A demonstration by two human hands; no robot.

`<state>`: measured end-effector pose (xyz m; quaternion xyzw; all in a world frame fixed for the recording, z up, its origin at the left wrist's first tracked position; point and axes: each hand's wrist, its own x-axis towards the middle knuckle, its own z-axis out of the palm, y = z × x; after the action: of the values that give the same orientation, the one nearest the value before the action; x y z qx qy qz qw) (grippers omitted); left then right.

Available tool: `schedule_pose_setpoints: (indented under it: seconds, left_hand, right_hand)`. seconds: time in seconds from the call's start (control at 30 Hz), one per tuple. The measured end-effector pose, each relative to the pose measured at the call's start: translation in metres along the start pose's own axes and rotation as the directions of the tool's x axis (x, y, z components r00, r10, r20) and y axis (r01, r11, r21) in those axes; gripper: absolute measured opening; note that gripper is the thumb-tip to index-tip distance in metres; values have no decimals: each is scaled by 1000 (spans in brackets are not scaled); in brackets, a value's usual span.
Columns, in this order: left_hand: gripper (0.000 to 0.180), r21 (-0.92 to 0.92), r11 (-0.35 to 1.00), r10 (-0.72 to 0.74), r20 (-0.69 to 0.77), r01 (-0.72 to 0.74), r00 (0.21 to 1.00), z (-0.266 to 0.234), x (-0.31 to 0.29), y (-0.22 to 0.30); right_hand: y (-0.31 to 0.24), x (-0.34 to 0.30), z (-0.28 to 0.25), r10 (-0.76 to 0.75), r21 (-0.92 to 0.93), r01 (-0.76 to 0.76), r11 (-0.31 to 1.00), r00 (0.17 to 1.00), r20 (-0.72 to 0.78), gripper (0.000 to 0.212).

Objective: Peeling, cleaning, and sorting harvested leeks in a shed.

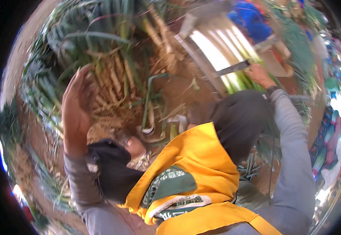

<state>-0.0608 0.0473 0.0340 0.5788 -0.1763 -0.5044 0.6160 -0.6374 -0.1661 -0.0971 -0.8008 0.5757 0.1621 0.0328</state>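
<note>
My right hand [260, 75] is closed round the handle of a knife [232, 69]. Its broad dark blade lies across the trimmed leeks [221, 49], white stems and green ends side by side in a shallow crate [197, 58]; whether it touches them I cannot tell. At the left, my left hand [78, 105] is raised with fingers stretched out and nothing in it. Beside it lies a large heap of untrimmed leeks [113, 74], with yellowish outer stalks and roots toward me. Motion blurs the left hand a little.
Cut leaves and peelings [150, 129] litter the brown soil between my feet. Green leek tops [41, 102] spread along the left. Beyond the crate is a blue bag or cloth [250, 21], and people in colourful clothes sit at the far right.
</note>
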Motion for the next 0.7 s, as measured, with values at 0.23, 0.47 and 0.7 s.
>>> schedule_pose_setpoints:
  seconds: [0.23,0.47,0.7]
  left_hand:
    - [32,-44,998,56,108,-51,993,-12,13,9]
    - [30,-200,976,119,158,-86,980,-38,-14,20]
    - [31,-387,907,218,92,-167,972,-83,-13,29]
  right_hand:
    - [12,12,6,22,67,-24,997,999,27,39]
    - [-33,25,-140,186,832,89,547,956,-225,44]
    - [-277,61,-173,-319,806,241,540,945,-69,45]
